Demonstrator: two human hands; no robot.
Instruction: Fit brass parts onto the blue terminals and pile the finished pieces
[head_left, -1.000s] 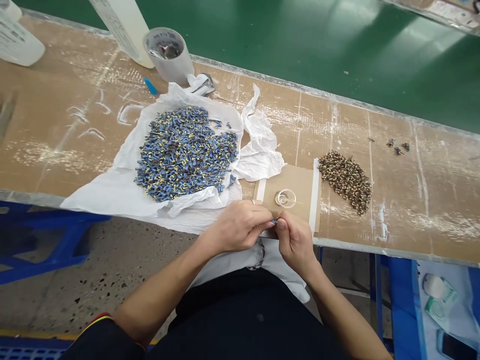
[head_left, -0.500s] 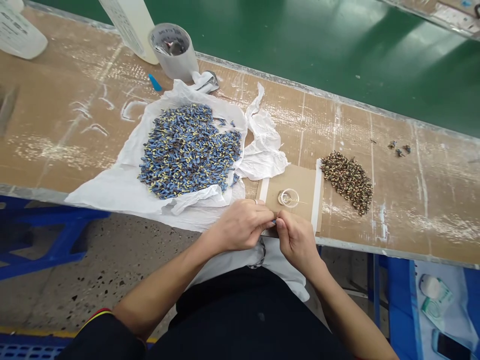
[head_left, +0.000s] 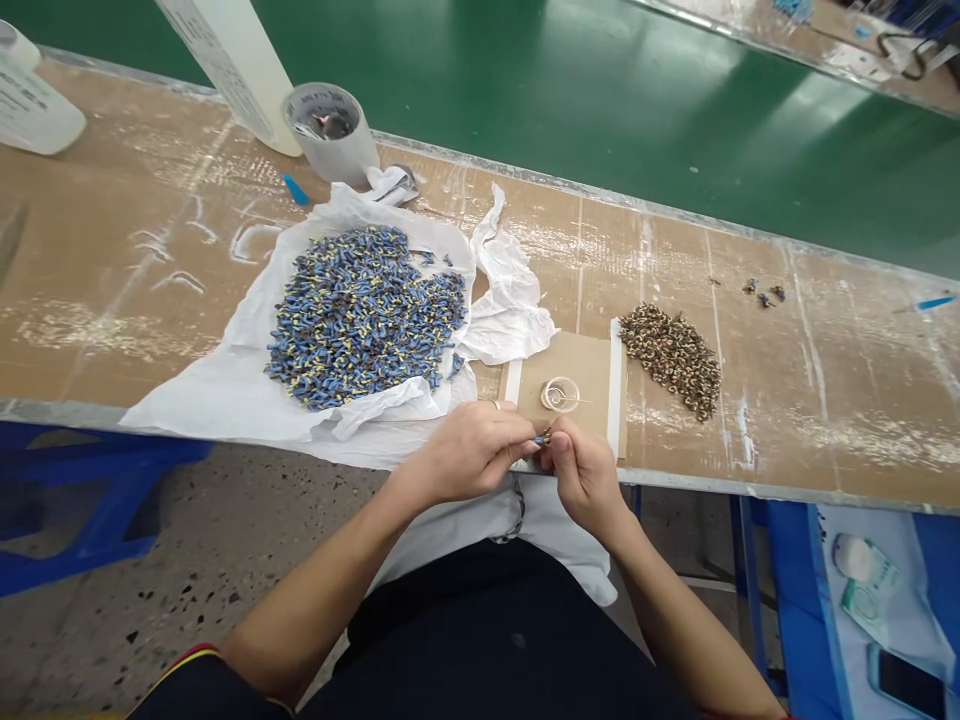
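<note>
My left hand (head_left: 480, 448) pinches a small blue piece (head_left: 541, 440) at the table's front edge. Fingertips of my right hand (head_left: 583, 468) close on the other end of that piece, where a bit of brown and yellow shows; its exact kind is too small to make out. Just beyond my hands, a small clear cup (head_left: 560, 394) with a thin stick in it stands on a cardboard sheet (head_left: 577, 355). To the left, a heap of small blue and yellow pieces (head_left: 360, 320) lies on white paper (head_left: 202, 390). A brown heap of small parts (head_left: 671, 355) is on the right.
Crumpled white paper (head_left: 510, 310) lies beside the blue heap. Behind stand a wide tape roll (head_left: 341, 150), a tall bottle (head_left: 240, 70) and another bottle (head_left: 37, 105). Several loose pieces (head_left: 765, 298) sit at right. A phone (head_left: 906, 682) rests below the table's right side.
My hands have drawn slightly apart at the fingertips, so more of the small blue piece shows between them. The whole view has shifted a little.
</note>
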